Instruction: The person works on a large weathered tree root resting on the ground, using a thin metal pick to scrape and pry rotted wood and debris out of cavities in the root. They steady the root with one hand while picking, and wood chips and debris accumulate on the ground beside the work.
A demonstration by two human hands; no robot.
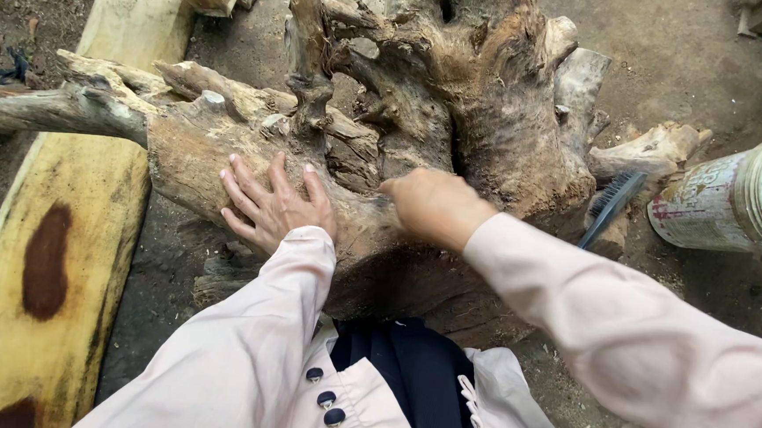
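Head view: a large gnarled root stump [422,111] lay on the dirt ground [672,64], directly in front of the person. The left hand [271,203] rested flat on its near flank, fingers spread apart and pressing the bark. The right hand [434,204] was curled into a loose fist against the wood just beside it; whether it gripped a tool could not be told, the fingertips being hidden.

Risks noted: the stump's jagged, splintered prongs stood close above both hands, and a slip along the rough grain could likely drive a splinter into a palm. The loose pale-pink sleeves [620,334] might snag on the broken roots.

Materials: the wood was grey-brown, weathered, deeply furrowed and twisted. A yellow plank [53,247] with dark knots lay to the left, smooth-faced. A black-bristled brush [613,202] leaned at the stump's right side, near a paint-stained cylindrical bucket [726,200] lying tilted
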